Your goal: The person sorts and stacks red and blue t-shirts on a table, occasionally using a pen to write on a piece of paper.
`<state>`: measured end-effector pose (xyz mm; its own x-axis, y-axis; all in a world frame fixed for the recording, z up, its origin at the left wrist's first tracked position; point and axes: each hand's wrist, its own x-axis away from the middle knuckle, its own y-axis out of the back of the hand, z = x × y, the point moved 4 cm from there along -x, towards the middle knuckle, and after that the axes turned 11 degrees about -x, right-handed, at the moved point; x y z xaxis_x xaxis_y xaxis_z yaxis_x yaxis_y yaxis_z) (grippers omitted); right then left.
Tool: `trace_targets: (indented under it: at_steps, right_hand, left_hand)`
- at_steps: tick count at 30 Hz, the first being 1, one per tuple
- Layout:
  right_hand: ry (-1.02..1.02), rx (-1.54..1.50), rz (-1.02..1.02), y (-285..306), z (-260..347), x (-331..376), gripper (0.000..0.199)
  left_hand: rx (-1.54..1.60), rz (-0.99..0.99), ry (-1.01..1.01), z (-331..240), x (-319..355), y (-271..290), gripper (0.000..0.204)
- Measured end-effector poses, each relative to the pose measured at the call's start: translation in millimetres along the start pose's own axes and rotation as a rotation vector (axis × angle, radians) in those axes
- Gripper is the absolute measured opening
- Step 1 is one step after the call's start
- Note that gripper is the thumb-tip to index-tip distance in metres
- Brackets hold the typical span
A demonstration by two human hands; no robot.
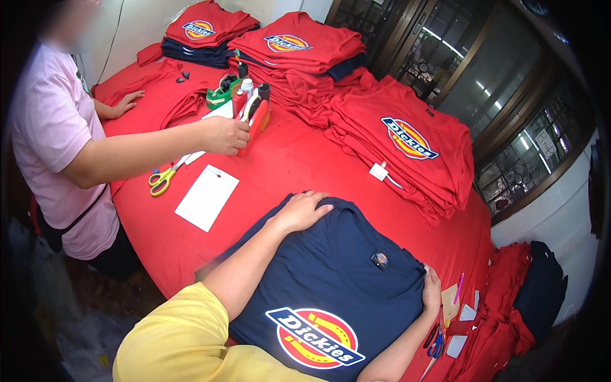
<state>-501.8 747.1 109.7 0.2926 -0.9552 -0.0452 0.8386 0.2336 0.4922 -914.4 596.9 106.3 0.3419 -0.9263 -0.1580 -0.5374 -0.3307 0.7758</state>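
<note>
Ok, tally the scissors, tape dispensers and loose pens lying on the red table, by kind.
Scissors: 2
Tape dispensers: 2
Pink pen: 1
Total: 5

A surface [299,159] draped in red cloth fills the middle of the frame. At lower centre lies a navy T-shirt [331,280] with a round printed badge. Stacks of folded red shirts [407,146] sit at upper right, more red and navy piles [203,32] at the top. Left of centre lie a white sheet [207,196] and yellow-handled scissors [162,179]; a red tape dispenser [256,120] stands above them. Blue-handled scissors [436,344] lie at lower right.
</note>
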Motion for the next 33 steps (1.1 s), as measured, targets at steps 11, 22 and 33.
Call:
trace_targets:
  at_steps: [11, 22, 33]
  right_hand:
    - [0.000, 0.033, -0.006, -3, 9, 4, 0.049]
    - [0.023, 0.017, -0.087, 1, -7, 0, 0.042]
    - [0.353, 0.441, -0.285, 4, 112, 151, 0.024]
  left_hand:
    - [-0.009, -0.008, 0.000, 0, 1, -1, 0.056]
    - [-0.059, -0.053, -0.026, 7, -5, -12, 0.047]
    - [-0.414, -0.151, -0.041, -39, 45, 34, 0.045]
